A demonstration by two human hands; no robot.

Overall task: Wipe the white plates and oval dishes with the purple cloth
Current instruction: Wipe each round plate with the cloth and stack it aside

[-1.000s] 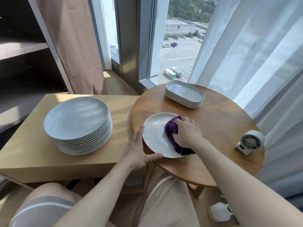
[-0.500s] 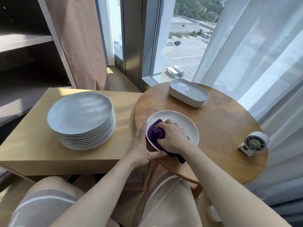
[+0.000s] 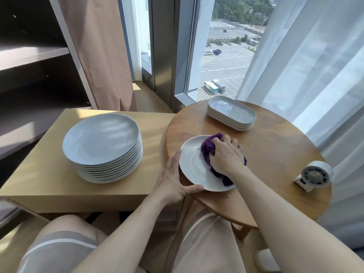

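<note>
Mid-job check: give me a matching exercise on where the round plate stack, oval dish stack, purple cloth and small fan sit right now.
Things:
1 round plate stack
2 oval dish stack
3 purple cloth
4 small fan

Places:
A right edge of the round table
B on the single plate, gripped by the right hand
C on the tan side table
D far side of the round table

Pairs: 1-C; 2-D; 3-B; 4-A

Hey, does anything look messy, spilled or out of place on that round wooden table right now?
Only minor: a few tan crumbs lie on the round wooden table by the near rim of the white round plate, with another speck past the right hand gripping the purple cloth. Nothing looks spilled or broken.
</note>
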